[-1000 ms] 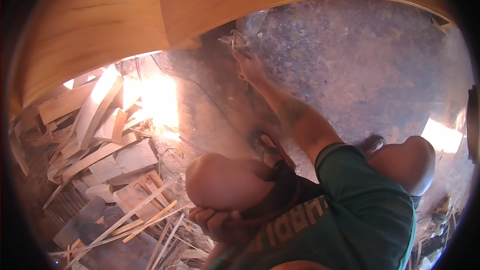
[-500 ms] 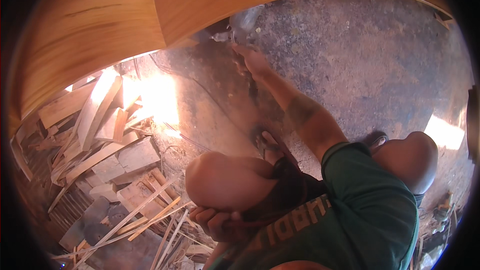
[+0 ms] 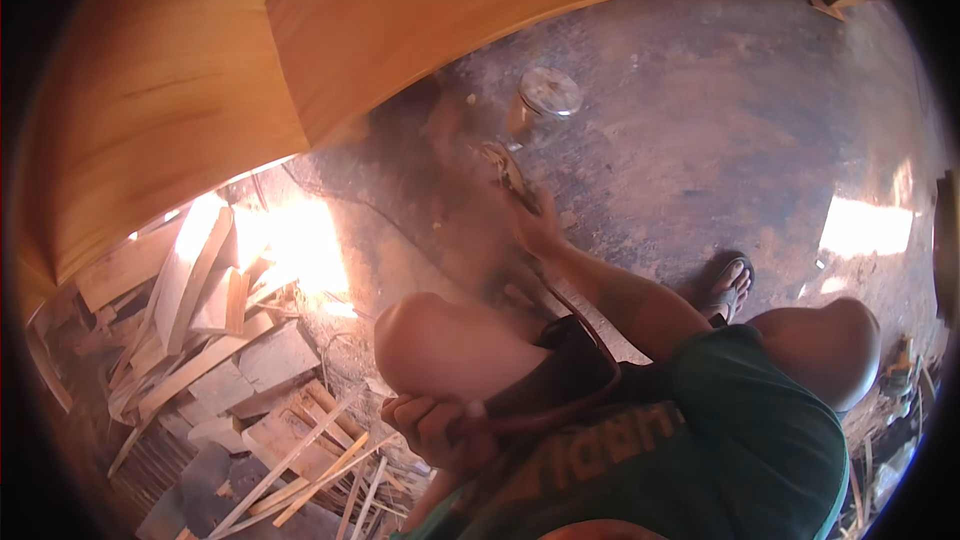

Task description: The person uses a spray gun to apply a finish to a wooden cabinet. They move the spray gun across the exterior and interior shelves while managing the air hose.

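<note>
My right hand (image 3: 538, 227) reaches forward beneath the wooden panels, closed around the grip of a metal spray gun (image 3: 512, 178). Just beyond the gun's front is a cup with a pale round lid (image 3: 550, 92); the join between them is hard to make out. A reddish hose (image 3: 603, 345) trails from near my right wrist, curves over my lap and reaches my left hand (image 3: 437, 428). That hand is closed around the hose by my left knee. Haze blurs the space left of the gun. Large orange-brown wooden panels (image 3: 400, 20) arch over the top of the view.
Wood offcuts (image 3: 240, 340) and thin strips lie heaped at the left, beside a very bright sunlit patch. A dark cable (image 3: 395, 225) crosses the floor. More sunlight falls on the floor at right (image 3: 866, 228), with debris (image 3: 900, 375) below it.
My right hand has drawn back toward me and to the right with the spray gun and cup. The view has shifted, so the panels sit lower. My left hand stays by the knee.
</note>
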A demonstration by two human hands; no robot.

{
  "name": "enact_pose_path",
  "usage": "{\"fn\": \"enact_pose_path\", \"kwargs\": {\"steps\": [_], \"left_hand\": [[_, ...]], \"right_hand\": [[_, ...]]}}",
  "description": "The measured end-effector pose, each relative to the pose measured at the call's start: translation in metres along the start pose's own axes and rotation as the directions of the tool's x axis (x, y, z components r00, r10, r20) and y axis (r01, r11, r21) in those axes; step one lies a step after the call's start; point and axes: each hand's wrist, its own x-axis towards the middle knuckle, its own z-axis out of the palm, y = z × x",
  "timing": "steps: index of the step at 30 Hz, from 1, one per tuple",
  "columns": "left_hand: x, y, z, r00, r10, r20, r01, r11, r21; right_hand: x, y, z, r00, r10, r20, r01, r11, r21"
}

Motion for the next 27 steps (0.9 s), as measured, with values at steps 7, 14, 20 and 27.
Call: {"fn": "enact_pose_path", "kwargs": {"steps": [7, 14, 20, 27], "left_hand": [[0.029, 0.032, 0.039, 0.991, 0.133, 0.005, -0.129, 0.971, -0.204], [0.035, 0.068, 0.067, 0.988, 0.152, 0.014, -0.143, 0.954, -0.262], [0.043, 0.089, 0.068, 0.964, 0.250, 0.095, -0.225, 0.950, -0.216], [0.045, 0.121, 0.064, 0.965, 0.246, 0.093, -0.227, 0.958, -0.176]], "right_hand": [[-0.028, -0.145, -0.094, 0.962, -0.220, 0.162, 0.262, 0.914, -0.311], [-0.031, -0.279, -0.263, 0.774, -0.625, -0.102, 0.410, 0.617, -0.671], [-0.023, -0.362, -0.389, 0.655, -0.601, -0.458, 0.221, 0.732, -0.644], [0.000, -0.422, -0.483, 0.350, -0.837, -0.421, 0.299, 0.526, -0.796]]}}
